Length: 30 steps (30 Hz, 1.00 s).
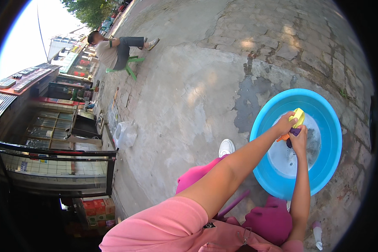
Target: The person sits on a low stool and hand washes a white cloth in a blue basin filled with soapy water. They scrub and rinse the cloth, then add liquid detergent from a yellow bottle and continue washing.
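A large blue plastic basin [329, 151] stands on the paving before me, with sudsy water [282, 160] in its bottom. Over the water, my left hand [284, 123] grips a yellow cloth [298, 117]. My right hand [298, 140] is close beside it, closed on a dark purple part of the cloth [294, 131]. An orange piece [283, 137] hangs out to the left below the hands. Whether the coloured parts are one cloth or several, I cannot tell. The fingers partly hide the fabric.
A white and purple tube or bottle [317, 235] lies at the lower right. My white shoe [226, 147] is left of the basin. Further off, a person [108, 53] sits on a green stool [130, 67]. A clear plastic bag [125, 134] lies near the glass door [60, 171].
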Motion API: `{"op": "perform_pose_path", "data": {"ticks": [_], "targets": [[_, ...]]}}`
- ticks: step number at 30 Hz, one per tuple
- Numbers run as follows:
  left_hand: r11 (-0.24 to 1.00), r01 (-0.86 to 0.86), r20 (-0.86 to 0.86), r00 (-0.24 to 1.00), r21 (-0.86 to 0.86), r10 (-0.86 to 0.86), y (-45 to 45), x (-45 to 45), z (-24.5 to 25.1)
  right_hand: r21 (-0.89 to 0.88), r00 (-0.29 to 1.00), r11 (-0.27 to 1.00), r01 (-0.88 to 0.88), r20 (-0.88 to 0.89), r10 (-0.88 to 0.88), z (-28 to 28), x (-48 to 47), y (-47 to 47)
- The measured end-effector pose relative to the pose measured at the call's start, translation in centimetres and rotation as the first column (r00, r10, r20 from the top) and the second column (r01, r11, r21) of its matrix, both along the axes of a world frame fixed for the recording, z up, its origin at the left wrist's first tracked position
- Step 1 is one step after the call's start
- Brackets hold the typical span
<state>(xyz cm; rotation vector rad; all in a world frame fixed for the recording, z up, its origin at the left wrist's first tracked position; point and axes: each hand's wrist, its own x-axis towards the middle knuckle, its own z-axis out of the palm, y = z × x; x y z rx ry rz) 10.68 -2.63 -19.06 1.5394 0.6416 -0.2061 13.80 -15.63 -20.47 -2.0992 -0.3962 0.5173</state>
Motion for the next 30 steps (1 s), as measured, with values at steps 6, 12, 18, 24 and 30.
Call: {"op": "perform_pose_path", "data": {"ticks": [6, 12, 18, 24, 30], "targets": [[0.99, -0.008, -0.042, 0.999, -0.14, 0.002, 1.0, 0.1, 1.0, 0.141, 0.995, 0.985, -0.095, 0.003, 0.095, -0.1, 0.3, -1.1], [0.966, -0.101, -0.135, 0.988, -0.236, 0.071, 1.9, -0.4, 3.0, 0.318, 0.99, 0.944, -0.092, -0.068, 0.12, 0.1, -0.9, -1.5], [0.946, -0.221, -0.198, 0.964, -0.237, 0.176, 4.0, -2.8, 4.5, 0.132, 0.946, 0.937, -0.323, 0.011, 0.324, -1.6, -3.1, -3.0], [0.912, -0.265, -0.176, 0.96, -0.314, 0.219, 5.0, -4.4, 4.3, -0.268, 0.951, 0.951, 0.153, 0.3, -0.068, -8.7, -3.5, -6.3], [0.874, -0.334, -0.143, 0.942, -0.352, 0.302, 4.7, -5.1, 2.4, -0.016, 0.986, 0.986, 0.167, -0.019, -0.167, -7.6, -4.1, -6.3]]}}
